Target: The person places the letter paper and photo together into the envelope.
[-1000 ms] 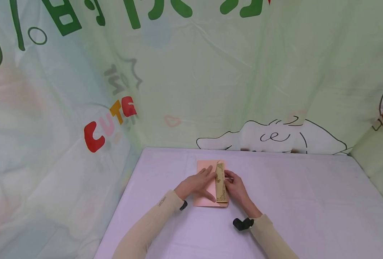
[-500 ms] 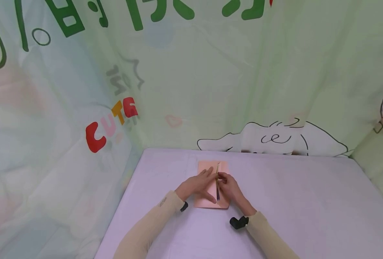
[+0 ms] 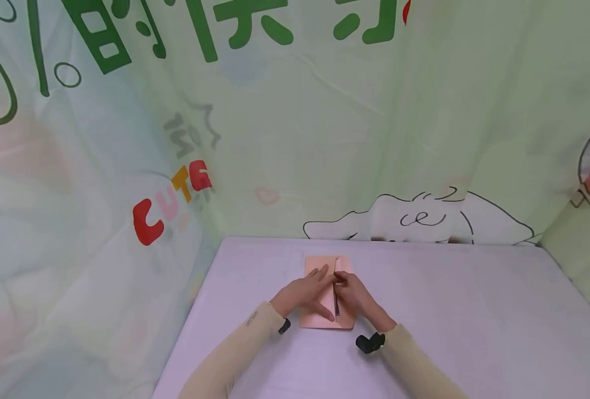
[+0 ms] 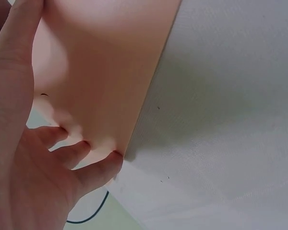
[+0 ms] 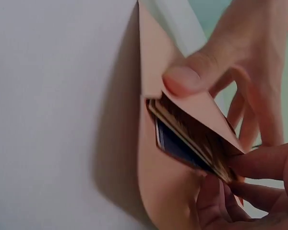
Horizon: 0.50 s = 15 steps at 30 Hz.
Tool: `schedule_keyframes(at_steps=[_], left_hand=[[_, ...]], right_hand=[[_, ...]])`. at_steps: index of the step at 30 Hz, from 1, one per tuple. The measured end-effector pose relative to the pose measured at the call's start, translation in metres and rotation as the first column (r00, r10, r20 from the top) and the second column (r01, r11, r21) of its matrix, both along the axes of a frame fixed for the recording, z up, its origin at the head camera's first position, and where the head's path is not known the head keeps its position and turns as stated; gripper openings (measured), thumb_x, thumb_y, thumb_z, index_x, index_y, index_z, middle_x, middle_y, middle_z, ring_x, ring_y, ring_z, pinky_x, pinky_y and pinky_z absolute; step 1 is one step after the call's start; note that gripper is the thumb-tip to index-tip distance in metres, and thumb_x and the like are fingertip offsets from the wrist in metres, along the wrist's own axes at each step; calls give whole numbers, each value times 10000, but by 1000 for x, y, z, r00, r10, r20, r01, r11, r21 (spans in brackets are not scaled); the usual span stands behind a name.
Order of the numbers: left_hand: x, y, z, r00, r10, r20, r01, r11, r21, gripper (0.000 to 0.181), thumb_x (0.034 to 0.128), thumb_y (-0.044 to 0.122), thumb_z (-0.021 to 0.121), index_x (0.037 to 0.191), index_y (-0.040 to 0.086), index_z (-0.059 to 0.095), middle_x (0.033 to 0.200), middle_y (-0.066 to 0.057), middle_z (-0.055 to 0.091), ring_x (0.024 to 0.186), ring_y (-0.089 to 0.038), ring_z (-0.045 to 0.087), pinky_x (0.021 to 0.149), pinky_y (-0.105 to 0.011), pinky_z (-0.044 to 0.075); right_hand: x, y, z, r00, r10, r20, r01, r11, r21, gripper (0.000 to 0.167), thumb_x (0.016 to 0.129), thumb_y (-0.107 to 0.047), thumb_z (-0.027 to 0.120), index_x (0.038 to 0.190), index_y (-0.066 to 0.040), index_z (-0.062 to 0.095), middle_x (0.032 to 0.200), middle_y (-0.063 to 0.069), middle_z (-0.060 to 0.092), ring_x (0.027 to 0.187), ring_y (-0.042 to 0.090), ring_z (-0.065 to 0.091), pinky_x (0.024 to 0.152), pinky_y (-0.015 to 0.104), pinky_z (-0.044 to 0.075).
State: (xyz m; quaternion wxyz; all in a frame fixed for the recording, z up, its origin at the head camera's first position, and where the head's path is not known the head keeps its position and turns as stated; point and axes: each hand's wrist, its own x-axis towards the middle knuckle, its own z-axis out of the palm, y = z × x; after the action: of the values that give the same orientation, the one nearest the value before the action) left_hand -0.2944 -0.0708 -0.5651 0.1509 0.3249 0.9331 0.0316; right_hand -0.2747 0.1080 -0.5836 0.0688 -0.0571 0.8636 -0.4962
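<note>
A pink paper envelope (image 3: 317, 322) lies on the table, a slit running lengthwise down it. My left hand (image 3: 304, 292) rests on the part left of the slit with fingers extended; in the right wrist view its thumb (image 5: 185, 79) presses beside the opening. Inside the slit sits a thin stack of printed cards (image 5: 182, 143), tan edges above and a dark blue face below. My right hand (image 3: 353, 292) pinches the stack's near end between thumb and fingertips (image 5: 259, 163). Much of the stack is hidden in the envelope.
A pale lilac cloth covers the table (image 3: 449, 310). A printed fabric backdrop (image 3: 295, 138) rises behind it and along the left side. Dark wrist-worn cameras (image 3: 370, 343) sit near both sleeves.
The right hand has moved left with the cards, which lay tan face up over the envelope and now stand within its slit. My left hand has stayed in place on the envelope.
</note>
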Motion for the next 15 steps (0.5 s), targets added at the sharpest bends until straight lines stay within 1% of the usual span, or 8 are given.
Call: schedule_keyframes(at_steps=[3, 7, 9, 10, 12, 15], left_hand=[[4, 3, -1, 1000, -10, -7, 9, 1000, -12, 1065, 724, 784, 685, 1577, 305, 264, 1704, -88, 115, 1556, -302, 210, 1091, -502, 455], [7, 5, -3, 1000, -20, -21, 20, 1000, 4, 1000, 749, 771, 679, 1562, 314, 320, 1696, -113, 144, 1548, -334, 223, 1146, -575, 363], [8, 4, -6, 1000, -21, -17, 21, 1000, 12, 995, 766, 763, 671, 1575, 317, 301, 1696, -124, 137, 1548, -351, 212, 1162, -617, 305], [9, 3, -8, 1000, -20, -17, 20, 1000, 11, 1003, 771, 764, 665, 1583, 313, 287, 1696, -125, 135, 1549, -355, 207, 1166, -628, 285], [9, 2, -11, 1000, -21, -23, 21, 1000, 4, 1032, 779, 770, 653, 1598, 293, 245, 1698, -121, 127, 1551, -353, 197, 1174, -630, 261], [6, 1, -14, 996, -44, -83, 42, 999, -23, 1089, 782, 802, 614, 1614, 251, 178, 1699, -102, 137, 1550, -336, 207, 1170, -596, 284]], right_hand=[[7, 13, 0, 999, -37, 25, 36, 999, 36, 430, 984, -56, 556, 1387, 87, 511, 1341, 274, 595, 1237, 398, 575, 1034, 519, 484], [21, 37, -2, 995, -87, 49, 85, 995, 50, 410, 1011, -116, 549, 1391, 33, 523, 1368, 263, 546, 1222, 403, 566, 1005, 514, 506], [28, 51, -2, 994, -98, 39, 95, 993, 69, 392, 1012, -118, 545, 1377, 27, 538, 1355, 265, 539, 1192, 392, 573, 987, 510, 514], [31, 58, -3, 995, -100, 28, 97, 992, 83, 381, 1009, -110, 544, 1364, 30, 549, 1340, 267, 540, 1170, 386, 578, 973, 509, 518], [35, 73, -3, 995, -101, -19, 103, 986, 128, 349, 996, -84, 547, 1320, 40, 586, 1292, 266, 561, 1118, 365, 590, 942, 502, 526], [40, 94, -2, 989, -78, -126, 104, 972, 210, 311, 963, -32, 553, 1242, 88, 621, 1185, 285, 604, 1042, 370, 591, 893, 514, 519]])
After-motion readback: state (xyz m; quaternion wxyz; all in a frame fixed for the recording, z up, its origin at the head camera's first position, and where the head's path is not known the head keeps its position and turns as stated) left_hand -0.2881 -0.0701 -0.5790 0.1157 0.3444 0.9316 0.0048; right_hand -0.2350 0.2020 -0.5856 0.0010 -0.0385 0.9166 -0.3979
